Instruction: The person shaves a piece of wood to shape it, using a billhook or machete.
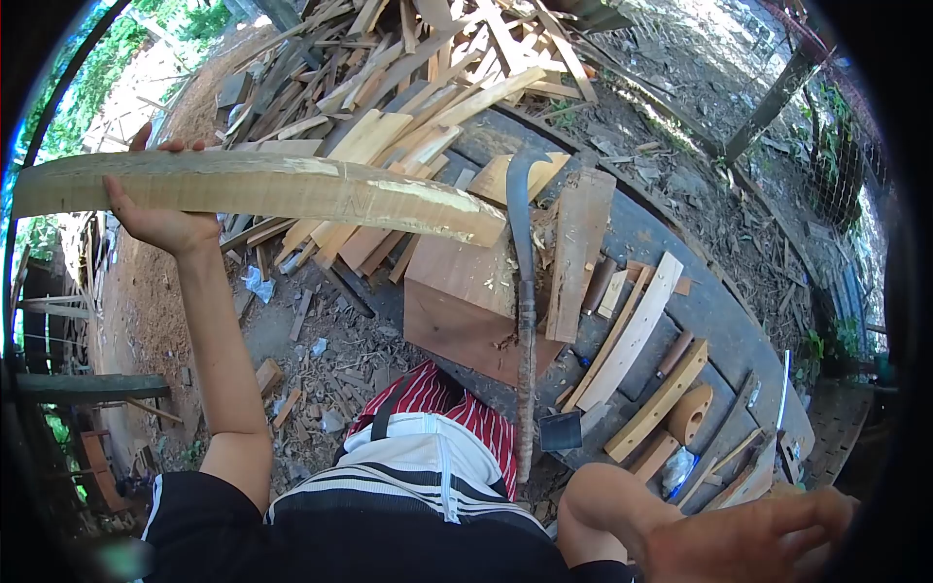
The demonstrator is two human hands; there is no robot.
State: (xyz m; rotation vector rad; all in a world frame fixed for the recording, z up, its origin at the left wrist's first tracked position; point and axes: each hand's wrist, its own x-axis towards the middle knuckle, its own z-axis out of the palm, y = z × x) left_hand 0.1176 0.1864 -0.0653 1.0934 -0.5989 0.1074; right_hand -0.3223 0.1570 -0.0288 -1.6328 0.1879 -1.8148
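Note:
A long, slightly curved wooden beam (321, 189) is held up at the left by my left hand (160, 209), its fingers wrapped round the beam. The beam's right end is over a big wooden block (457, 301). A curved blade with a long wrapped handle (526, 360) lies against the right side of the block, its hooked tip upward. My right hand (758, 534) is at the lower right, near the camera, with its fingers apart and nothing seen in it.
Right of the block, a dark table (641, 233) bears a thick plank (580, 243), a pale curved strip (637, 330), a wooden bar (661, 400) and several tools. Behind lies a heap of wood offcuts (389, 58). Sawdust and scraps cover the ground.

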